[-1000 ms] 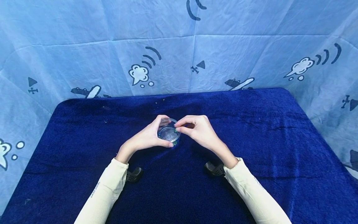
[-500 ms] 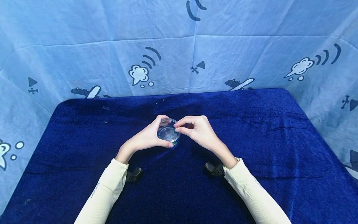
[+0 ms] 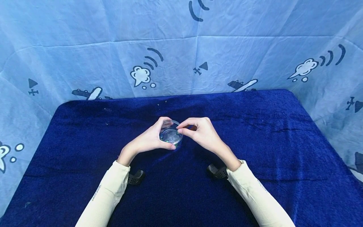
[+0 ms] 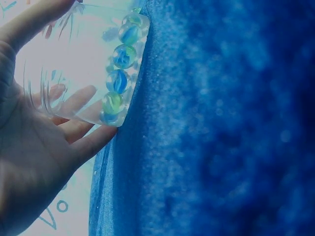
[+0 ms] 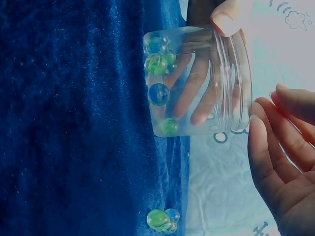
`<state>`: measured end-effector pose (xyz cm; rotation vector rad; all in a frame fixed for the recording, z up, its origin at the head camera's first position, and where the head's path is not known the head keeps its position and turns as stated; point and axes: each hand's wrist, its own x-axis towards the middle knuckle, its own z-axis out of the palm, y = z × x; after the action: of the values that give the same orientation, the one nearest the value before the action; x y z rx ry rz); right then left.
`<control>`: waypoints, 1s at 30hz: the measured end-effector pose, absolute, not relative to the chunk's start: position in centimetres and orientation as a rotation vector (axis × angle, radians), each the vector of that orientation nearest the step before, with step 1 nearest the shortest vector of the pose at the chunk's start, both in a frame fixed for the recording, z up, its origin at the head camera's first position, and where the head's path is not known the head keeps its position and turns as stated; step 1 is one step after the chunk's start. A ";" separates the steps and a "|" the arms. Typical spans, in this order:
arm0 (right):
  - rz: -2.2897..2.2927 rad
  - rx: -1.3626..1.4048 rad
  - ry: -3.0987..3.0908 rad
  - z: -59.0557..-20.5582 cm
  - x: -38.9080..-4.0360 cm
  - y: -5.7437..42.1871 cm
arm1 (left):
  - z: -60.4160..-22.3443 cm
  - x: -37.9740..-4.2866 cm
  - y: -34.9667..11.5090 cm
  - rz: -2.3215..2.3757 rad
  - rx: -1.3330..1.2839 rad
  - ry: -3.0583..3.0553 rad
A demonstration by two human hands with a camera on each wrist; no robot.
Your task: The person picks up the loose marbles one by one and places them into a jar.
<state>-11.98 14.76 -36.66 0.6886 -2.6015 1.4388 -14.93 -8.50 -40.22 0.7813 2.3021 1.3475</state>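
A clear plastic jar (image 3: 171, 137) with a threaded neck stands upright, its base right at the blue cloth. My left hand (image 3: 148, 137) grips it from the left, thumb on the near side and fingers round the far side. Through the wall, several blue and green glass marbles (image 4: 124, 56) show along the bottom. My right hand (image 3: 202, 132) has thumb and index finger brought together at the right of the rim, seeming to pinch it. In the right wrist view, the thumb tip overlaps the rim, and no marble shows between the fingertips.
Outside the jar, a small cluster of marbles (image 5: 161, 220) lies on the cloth, below the right hand in the right wrist view. Dark blue plush cloth (image 3: 269, 142) covers the table. A printed light blue curtain (image 3: 175, 22) hangs behind. Black devices (image 3: 217, 171) sit at both wrists.
Marbles inside the jar have shifted: blue and green ones now show at its left and front left. Both hands keep nearly the same place and hold.
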 end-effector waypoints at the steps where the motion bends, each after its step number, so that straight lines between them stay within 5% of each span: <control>1: 1.442 0.688 -2.600 -36.6 -12.0 14.8 | -40.2 -14.9 -8.5 1.347 0.782 2.301; 30: 1.484 0.542 -2.589 -35.7 -12.3 16.3 | -40.1 -14.8 -8.4 1.362 0.798 2.307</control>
<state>-12.30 16.34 -35.71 0.5423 -2.5889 1.4841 -14.80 -8.41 -40.14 0.7984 2.3073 1.3619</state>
